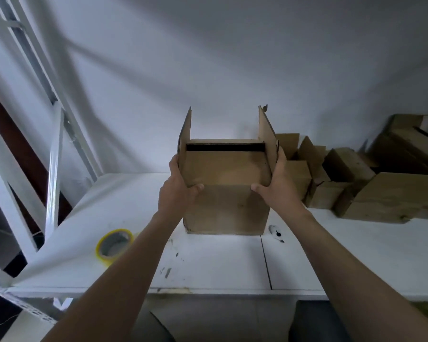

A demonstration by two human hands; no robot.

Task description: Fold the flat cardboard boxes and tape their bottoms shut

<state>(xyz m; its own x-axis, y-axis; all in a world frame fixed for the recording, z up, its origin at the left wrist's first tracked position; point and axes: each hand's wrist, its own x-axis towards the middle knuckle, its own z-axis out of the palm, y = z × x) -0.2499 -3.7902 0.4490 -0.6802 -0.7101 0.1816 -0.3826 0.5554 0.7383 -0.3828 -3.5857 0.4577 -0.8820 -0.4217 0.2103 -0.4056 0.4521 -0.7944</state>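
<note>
A brown cardboard box (226, 208) stands on the white table (215, 262) in front of me, bottom side up. Its near flap is folded down flat, a dark gap shows behind it, and the two side flaps stick up. My left hand (177, 187) grips the box's left side, thumb pressing on the folded flap. My right hand (276, 185) grips the right side the same way. A roll of yellow tape (114, 244) lies on the table to the left of the box.
Several folded cardboard boxes (356, 183) are piled at the back right of the table. A small white cutter (276, 233) lies just right of the box. White metal shelf posts (52, 174) stand on the left. The wall is close behind.
</note>
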